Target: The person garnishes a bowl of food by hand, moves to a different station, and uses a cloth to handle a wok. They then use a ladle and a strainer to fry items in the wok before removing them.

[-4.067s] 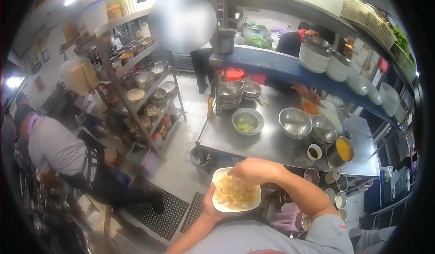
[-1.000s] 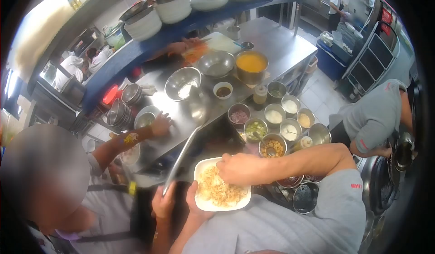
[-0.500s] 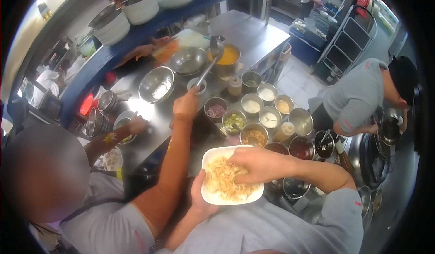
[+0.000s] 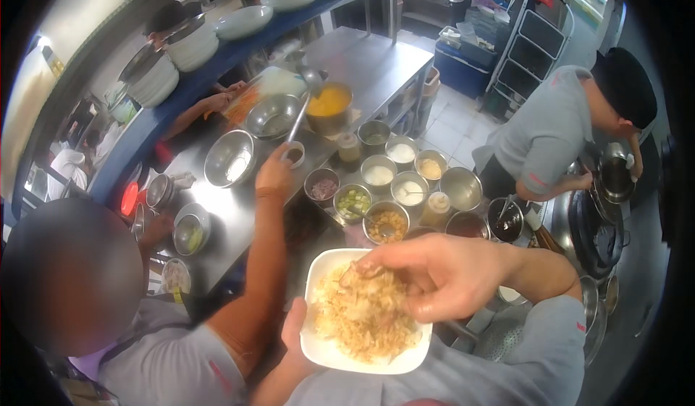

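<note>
Right hand [image 4: 449,275], lower centre of frame: fingers [image 4: 376,262] curled in a loose claw over the heap, forefinger tip touching the shredded yellow food [image 4: 355,319]; cannot tell if anything is pinched between them. Food sits piled on a white plate [image 4: 318,352], roughly square with rounded corners, held up off the surface at lower centre. Left hand [image 4: 292,330] grips the plate at its left edge, thumb on the rim, remaining fingers hidden underneath. Above the plate, mid-frame: a cluster of round steel containers [image 4: 380,168] with assorted toppings and sauces, close together on the steel surface [image 4: 224,218]. Left of those, a co-worker's hand [image 4: 275,170] is closed on a ladle [image 4: 298,120] whose bowl end reaches the pot of orange sauce [image 4: 329,105]. A small white cup [image 4: 295,154] with dark liquid sits just beside that hand. Steel mixing bowls [image 4: 229,157] stand further left on the surface. Upper left: blue shelf [image 4: 188,80] carrying stacks of white plates [image 4: 192,47]. Right side: another person in a grey shirt [image 4: 550,134] and black cap, bent over a pan [image 4: 615,178].
</note>
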`<state>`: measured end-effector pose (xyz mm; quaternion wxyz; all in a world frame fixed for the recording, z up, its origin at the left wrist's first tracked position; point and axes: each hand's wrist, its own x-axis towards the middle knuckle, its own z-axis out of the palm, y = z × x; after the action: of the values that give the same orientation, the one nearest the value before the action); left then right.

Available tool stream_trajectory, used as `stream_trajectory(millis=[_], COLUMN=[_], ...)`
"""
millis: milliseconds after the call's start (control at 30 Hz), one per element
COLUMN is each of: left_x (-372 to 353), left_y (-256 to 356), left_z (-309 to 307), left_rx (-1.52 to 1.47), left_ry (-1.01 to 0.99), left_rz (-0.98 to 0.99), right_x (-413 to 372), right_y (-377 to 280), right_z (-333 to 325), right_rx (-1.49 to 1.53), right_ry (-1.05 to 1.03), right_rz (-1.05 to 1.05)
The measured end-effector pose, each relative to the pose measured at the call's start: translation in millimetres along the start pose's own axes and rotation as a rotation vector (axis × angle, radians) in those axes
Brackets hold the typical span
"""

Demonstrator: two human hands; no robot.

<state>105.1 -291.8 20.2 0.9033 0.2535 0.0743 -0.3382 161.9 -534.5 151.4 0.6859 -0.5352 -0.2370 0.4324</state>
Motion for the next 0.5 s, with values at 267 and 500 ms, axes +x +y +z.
stream_trajectory(millis=[267,500], left_x=[5.9,17.2], left_y=[-11.6,-27.8], left_z=[25.1,47.0], left_rx=[-0.007,-0.020], left_ry=[-0.079,-0.135], left_rz=[-0.082,-0.154], right_x=[-29.0,-50.1], right_y=[-19.7,-45.4], right_z=[3.7,-1.6], right_rx=[-0.056,-0.518], right_ry=[0.048,-0.028], right_rz=[-0.150,-0.364])
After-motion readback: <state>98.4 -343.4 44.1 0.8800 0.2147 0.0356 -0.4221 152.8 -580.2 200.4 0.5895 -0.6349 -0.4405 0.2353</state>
